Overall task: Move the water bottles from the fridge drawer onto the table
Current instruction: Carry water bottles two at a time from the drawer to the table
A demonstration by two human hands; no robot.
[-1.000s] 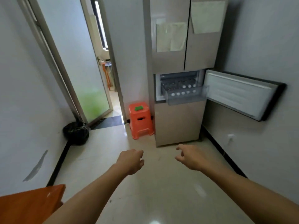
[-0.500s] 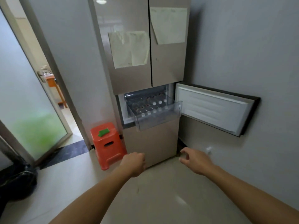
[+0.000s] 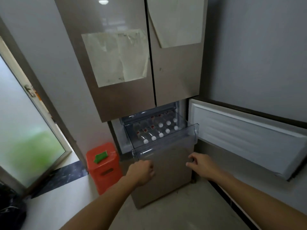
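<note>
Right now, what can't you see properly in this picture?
Head view only:
- Water bottles: only the caps show clearly. Their clear bodies blur together inside the fridge drawer, and the back rows are too dim to count.
- Table: out of frame.
- Papers on the fridge doors: any writing is too blurred.
- Black bag: cut off by the left edge.
- Behind the frosted glass door: just a green blur.

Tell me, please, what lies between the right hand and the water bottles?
Head view: only the drawer's clear front wall separates right hand from water bottles.
</note>
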